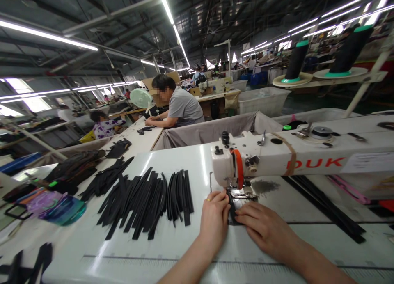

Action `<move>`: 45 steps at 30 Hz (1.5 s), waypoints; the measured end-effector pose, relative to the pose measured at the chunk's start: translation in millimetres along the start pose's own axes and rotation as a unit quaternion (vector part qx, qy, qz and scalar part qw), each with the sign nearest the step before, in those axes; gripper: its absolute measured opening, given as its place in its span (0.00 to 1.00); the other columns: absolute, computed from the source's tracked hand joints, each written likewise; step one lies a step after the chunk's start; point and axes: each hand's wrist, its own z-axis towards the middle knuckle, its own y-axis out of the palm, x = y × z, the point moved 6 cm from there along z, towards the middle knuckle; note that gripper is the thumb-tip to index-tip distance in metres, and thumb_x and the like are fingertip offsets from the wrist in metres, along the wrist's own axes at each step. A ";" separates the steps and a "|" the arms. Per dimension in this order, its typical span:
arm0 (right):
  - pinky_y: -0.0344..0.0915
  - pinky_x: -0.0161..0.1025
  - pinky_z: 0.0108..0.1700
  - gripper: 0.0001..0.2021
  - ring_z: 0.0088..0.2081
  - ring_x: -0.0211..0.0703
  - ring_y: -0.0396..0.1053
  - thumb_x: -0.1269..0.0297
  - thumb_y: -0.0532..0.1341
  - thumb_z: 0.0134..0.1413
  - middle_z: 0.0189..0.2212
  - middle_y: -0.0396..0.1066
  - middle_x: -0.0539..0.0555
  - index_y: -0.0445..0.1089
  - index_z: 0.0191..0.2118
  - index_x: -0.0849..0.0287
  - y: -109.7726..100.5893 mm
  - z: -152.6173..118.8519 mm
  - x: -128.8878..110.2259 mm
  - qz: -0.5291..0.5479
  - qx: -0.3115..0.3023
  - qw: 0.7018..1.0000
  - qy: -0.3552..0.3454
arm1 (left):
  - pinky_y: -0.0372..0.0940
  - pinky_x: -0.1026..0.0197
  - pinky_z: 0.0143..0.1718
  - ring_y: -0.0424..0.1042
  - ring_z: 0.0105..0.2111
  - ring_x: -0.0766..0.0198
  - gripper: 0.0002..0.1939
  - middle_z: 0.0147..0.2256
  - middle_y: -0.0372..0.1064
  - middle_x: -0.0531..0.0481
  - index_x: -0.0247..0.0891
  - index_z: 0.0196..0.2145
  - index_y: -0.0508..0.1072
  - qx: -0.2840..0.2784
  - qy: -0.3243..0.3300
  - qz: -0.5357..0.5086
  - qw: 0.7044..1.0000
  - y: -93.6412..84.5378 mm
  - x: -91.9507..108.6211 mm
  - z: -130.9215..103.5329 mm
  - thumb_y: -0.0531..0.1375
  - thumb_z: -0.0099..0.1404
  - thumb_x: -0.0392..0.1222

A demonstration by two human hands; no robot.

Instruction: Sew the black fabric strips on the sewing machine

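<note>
A white sewing machine (264, 159) stands on the right half of the table, its needle area just beyond my hands. A short black fabric strip (233, 214) lies under its presser foot (241, 194). My left hand (214, 214) presses the strip's left edge, fingers together by the foot. From the other side my right hand (261, 222) holds the strip down with its fingertips, close to the foot. Fingers cover much of the strip. Left of my hands, a row of black fabric strips (144, 202) is spread on the table.
More black strips (326, 208) lie under the machine arm. A teal and purple bottle (63, 208) stands at the left. Dark thread cones (296, 62) sit on a stand at the upper right. A person in grey (184, 107) works at the table beyond. Cloth-lined bins (212, 128) border it.
</note>
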 end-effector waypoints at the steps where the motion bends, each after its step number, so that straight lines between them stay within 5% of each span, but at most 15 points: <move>1: 0.69 0.42 0.49 0.15 0.43 0.44 0.70 0.78 0.55 0.55 0.39 0.75 0.54 0.73 0.43 0.58 1.0 0.2 1.6 0.000 -0.002 1.000 0.004 | 0.66 0.47 0.50 0.68 0.48 0.53 0.13 0.47 0.75 0.48 0.37 0.37 0.77 0.002 -0.002 0.001 1.000 0.1 -0.4 0.0 0.57 0.62 0.24; 15: 0.70 0.47 0.44 0.18 0.41 0.48 0.68 0.80 0.53 0.53 0.40 0.71 0.58 0.70 0.48 0.62 16.1 11.5 14.7 -0.114 -0.030 0.993 0.030 | 0.68 0.47 0.49 0.70 0.45 0.53 0.13 0.44 0.76 0.45 0.38 0.36 0.79 0.013 0.008 0.009 1.000 -0.9 3.6 -0.3 0.56 0.63 0.26; 38: 0.71 0.49 0.42 0.17 0.40 0.51 0.68 0.80 0.55 0.52 0.39 0.70 0.58 0.68 0.48 0.62 21.8 8.2 15.7 -0.126 -0.043 0.991 0.015 | 0.68 0.51 0.46 0.69 0.42 0.54 0.12 0.41 0.75 0.43 0.34 0.34 0.75 -0.031 0.041 0.098 0.994 6.5 5.0 0.7 0.53 0.65 0.27; 45: 0.70 0.51 0.46 0.19 0.43 0.52 0.68 0.79 0.54 0.54 0.42 0.71 0.60 0.66 0.51 0.63 18.6 4.3 13.8 -0.127 -0.019 0.992 0.019 | 0.63 0.50 0.54 0.68 0.49 0.53 0.10 0.45 0.73 0.42 0.35 0.38 0.76 -0.106 0.046 0.144 0.983 -6.2 -29.7 55.7 0.57 0.63 0.29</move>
